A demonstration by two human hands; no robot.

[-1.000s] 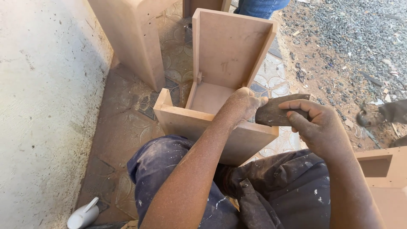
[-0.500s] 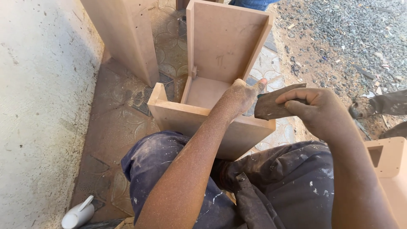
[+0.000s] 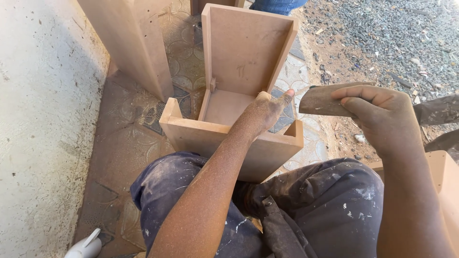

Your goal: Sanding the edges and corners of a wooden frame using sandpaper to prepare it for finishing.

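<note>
Presently, the right hand point(image 3: 382, 112), at right of centre in the frame, is closed around a worn brown sheet of sandpaper point(image 3: 325, 99), thumb beneath and fingers folded over the top. The sheet is held in the air to the right of the fibreboard box point(image 3: 239, 67), clear of it. The left hand point(image 3: 265, 111) sits at centre frame with fingers loosely curled and the forefinger stretched toward the box's right side panel; it grips nothing that can be seen, and whether it touches the board cannot be told. Both forearms carry a coat of fine brown dust.

The box is an open, unfinished piece of light brown board, standing on a patterned tiled floor point(image 3: 138, 138) between the person's knees, its tall back panel rising toward the top of the frame and a low front panel point(image 3: 215, 141) nearest the person. A second board piece point(image 3: 138, 48) stands at upper left, against a pale rough wall point(image 3: 43, 134). Dark, paint-flecked trousers point(image 3: 325, 205) fill the lower frame. A white plastic bottle point(image 3: 83, 248) lies at the lower left edge. Another board panel point(image 3: 444, 181) shows at the right edge, and gravel-strewn ground point(image 3: 382, 33) occupies the upper right.
</note>
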